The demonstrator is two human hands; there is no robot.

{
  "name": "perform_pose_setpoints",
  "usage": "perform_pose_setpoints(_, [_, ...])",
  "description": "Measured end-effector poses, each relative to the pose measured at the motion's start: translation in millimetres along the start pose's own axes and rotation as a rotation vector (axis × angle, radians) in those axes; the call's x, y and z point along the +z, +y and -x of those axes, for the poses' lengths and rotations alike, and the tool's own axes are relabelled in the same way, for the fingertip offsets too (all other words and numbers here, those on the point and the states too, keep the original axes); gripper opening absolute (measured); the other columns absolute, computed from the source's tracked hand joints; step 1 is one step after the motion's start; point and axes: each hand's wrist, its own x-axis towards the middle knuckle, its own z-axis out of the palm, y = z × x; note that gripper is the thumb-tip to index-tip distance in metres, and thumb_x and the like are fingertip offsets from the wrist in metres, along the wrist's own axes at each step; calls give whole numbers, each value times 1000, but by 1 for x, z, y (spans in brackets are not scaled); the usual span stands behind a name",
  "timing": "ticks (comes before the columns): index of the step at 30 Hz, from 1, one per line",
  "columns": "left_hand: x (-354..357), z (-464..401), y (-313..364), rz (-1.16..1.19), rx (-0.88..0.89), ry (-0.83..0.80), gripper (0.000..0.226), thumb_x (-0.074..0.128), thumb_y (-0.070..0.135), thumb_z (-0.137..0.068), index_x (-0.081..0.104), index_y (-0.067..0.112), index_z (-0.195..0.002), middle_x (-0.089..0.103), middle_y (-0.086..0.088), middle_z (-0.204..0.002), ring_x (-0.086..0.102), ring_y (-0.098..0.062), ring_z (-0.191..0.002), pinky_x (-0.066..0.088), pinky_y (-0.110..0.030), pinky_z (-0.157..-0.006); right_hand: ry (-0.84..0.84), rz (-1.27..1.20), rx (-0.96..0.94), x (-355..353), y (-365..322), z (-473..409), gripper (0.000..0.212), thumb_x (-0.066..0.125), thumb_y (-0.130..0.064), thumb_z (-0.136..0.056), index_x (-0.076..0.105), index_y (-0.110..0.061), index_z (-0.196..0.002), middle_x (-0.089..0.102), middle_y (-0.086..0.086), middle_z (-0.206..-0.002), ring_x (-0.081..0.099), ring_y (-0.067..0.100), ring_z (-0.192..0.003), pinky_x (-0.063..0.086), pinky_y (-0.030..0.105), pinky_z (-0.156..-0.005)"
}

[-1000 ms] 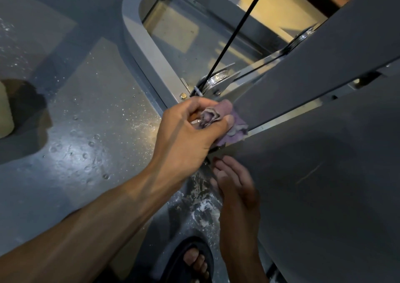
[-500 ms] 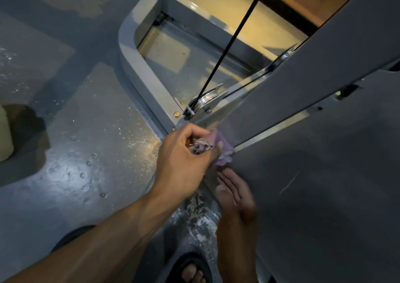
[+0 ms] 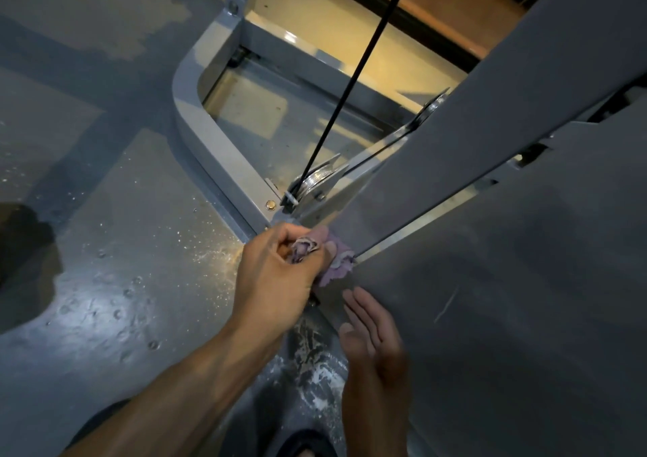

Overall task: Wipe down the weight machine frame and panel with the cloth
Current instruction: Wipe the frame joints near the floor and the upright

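Crumpled purple cloth [image 3: 334, 264] pressed against the grey panel's [image 3: 507, 299] lower edge.

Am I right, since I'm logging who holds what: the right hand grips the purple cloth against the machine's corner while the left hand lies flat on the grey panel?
Not quite: the hands are swapped. The head view shows the left hand gripping the purple cloth at the corner, while the right hand lies flat, fingers straight, on the grey panel.

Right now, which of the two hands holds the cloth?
The left hand grips the crumpled purple cloth against the grey machine panel; the right hand lies open, fingers straight, below it.
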Motion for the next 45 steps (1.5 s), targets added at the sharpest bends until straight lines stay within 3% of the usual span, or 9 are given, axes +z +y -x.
perform_pose_setpoints(11, [-6,-2,-5,2,-56,17,11,78,16,-88,72,19,-97,78,1,-87,76,-15,-82,64,-35,-76,-35,-35,-25,1,-1,-1,45,63,-21,-76,67,-23,-121,76,-13,-117,68,4,-116,52,15,-88])
perform_pose_setpoints(15, [4,4,34,31,206,-54,13,78,19,-88,72,18,-100,77,2,-88,75,-12,-82,63,-31,-74,-33,-34,-6,1,1,-2,52,70,-33,-69,68,-25,-120,76,-14,-116,69,2,-113,52,12,-85])
perform_pose_setpoints(22, [-2,-7,28,22,83,-33,8,75,21,-90,75,26,-97,78,1,-92,75,-23,-90,60,-55,-88,-76,-41,-6,3,-2,-1,57,69,-38,-67,66,-21,-122,77,-13,-113,70,2,-110,52,15,-87])
perform_pose_setpoints(25, [5,-4,55,65,233,-118,11,69,16,-96,74,24,-104,78,5,-94,76,-11,-88,63,-39,-85,-53,-56,12,6,-2,1,68,65,-50,-56,68,-24,-119,77,-14,-111,70,2,-110,54,22,-90])
perform_pose_setpoints(30, [9,3,66,78,325,-145,14,69,7,-94,71,16,-105,78,7,-88,76,-7,-81,62,-25,-72,-40,-62,10,6,-3,-6,46,64,-23,-68,68,-23,-113,78,-15,-105,71,7,-109,53,16,-86])
perform_pose_setpoints(33, [1,0,38,-32,189,-48,9,73,13,-92,71,20,-97,76,3,-86,74,-12,-80,63,-45,-76,-59,-23,2,10,2,-7,42,63,-20,-71,68,-22,-113,78,-10,-108,72,7,-107,53,17,-87])
perform_pose_setpoints(39, [23,17,78,62,449,-146,14,74,5,-92,62,4,-98,75,8,-85,74,-7,-77,59,-21,-65,-86,52,25,12,2,1,53,67,-65,-66,74,-36,-109,76,-18,-110,70,7,-107,54,23,-92])
perform_pose_setpoints(42, [16,15,55,13,321,-146,12,72,8,-92,61,6,-92,72,16,-77,71,-2,-69,53,-12,-58,-18,-47,45,9,1,-6,59,72,-49,-55,70,-22,-107,79,-12,-104,72,13,-107,54,26,-91])
perform_pose_setpoints(45, [2,6,10,-199,67,-40,17,78,27,-89,63,18,-87,71,7,-77,72,-15,-75,60,-32,-60,-48,-35,38,10,2,-6,47,70,-28,-66,68,-21,-112,79,-11,-105,72,13,-107,55,22,-87])
